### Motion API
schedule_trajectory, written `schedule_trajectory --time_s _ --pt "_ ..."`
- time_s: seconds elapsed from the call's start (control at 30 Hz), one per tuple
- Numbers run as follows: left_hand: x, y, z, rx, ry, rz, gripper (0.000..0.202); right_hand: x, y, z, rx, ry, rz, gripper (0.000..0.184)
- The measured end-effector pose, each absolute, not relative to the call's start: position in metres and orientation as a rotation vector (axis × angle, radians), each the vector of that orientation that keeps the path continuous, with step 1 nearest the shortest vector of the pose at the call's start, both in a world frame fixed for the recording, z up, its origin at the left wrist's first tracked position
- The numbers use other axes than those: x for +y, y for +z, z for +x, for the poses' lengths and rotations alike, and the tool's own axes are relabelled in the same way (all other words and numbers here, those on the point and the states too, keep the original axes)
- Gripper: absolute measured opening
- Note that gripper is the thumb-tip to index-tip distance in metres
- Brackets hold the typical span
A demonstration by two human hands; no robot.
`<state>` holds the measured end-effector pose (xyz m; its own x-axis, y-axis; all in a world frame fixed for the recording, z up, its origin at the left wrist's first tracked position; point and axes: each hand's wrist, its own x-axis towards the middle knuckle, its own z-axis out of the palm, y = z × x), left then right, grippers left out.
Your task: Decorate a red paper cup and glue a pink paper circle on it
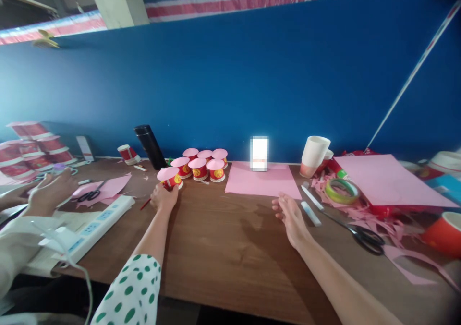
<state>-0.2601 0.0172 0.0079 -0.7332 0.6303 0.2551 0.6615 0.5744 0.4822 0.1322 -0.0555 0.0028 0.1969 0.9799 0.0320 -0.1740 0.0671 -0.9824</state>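
Observation:
My left hand (163,196) is closed around the base of a red paper cup topped with a pink paper disc (169,176), set on the brown table (223,248). Just behind it stands a cluster of several similar red cups with pink tops (203,164). My right hand (290,214) lies open and flat on the table, fingers stretched toward the near edge of a pink paper sheet (262,180). A white glue stick (310,213) rests just right of that hand.
A black flask (149,146), a white cup stack (314,154), a green tape roll (341,190), black scissors (367,237), pink scraps and a large pink sheet (387,178) lie right. At left, another person's hand (52,190), a white power strip (90,226), scissors (90,194) and stacked red cups (32,150).

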Motion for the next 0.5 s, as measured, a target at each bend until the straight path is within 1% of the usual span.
schedule_trajectory --time_s 0.5 --pt "0.0170 0.0073 -0.2588 -2.726 -0.899 -1.100 0.060 -0.0559 0.0040 0.1324 -0.946 1.115 -1.143 0.048"
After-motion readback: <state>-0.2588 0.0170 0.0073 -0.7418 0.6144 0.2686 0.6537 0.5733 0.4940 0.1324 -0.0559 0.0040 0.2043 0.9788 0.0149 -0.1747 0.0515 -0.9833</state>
